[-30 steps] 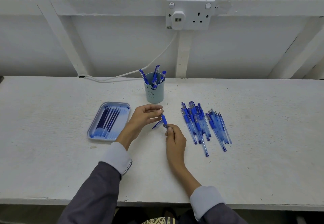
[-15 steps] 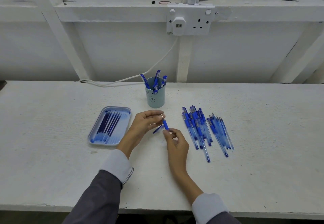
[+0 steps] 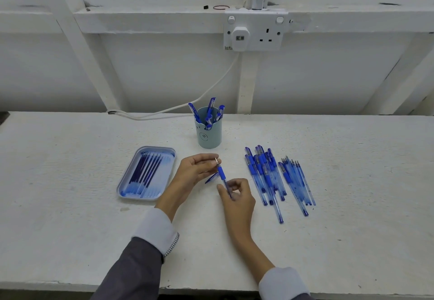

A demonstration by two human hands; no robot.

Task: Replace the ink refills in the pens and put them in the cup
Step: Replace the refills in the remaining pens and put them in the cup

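A blue pen (image 3: pixel 222 174) stands tilted between my hands, its metal tip up. My left hand (image 3: pixel 196 170) pinches the tip end, and a blue cap (image 3: pixel 211 178) shows under its fingers. My right hand (image 3: pixel 236 196) grips the pen's clear lower barrel. Behind them stands a light blue cup (image 3: pixel 209 133) holding several blue pens. A blue tray (image 3: pixel 146 174) with several dark refills lies to the left. To the right lie a pile of pens (image 3: pixel 264 173) and a bundle of refills (image 3: pixel 297 180).
All of it rests on a white bench (image 3: pixel 70 205) that meets a white wall. A white cable (image 3: pixel 169 109) runs along the back edge up to a wall socket (image 3: pixel 254 32). The bench's front edge is near my sleeves.
The view has shifted slightly downward. My right hand has slid down the pen and opened its grip a little, so more of the barrel shows. My left hand stays at the tip.
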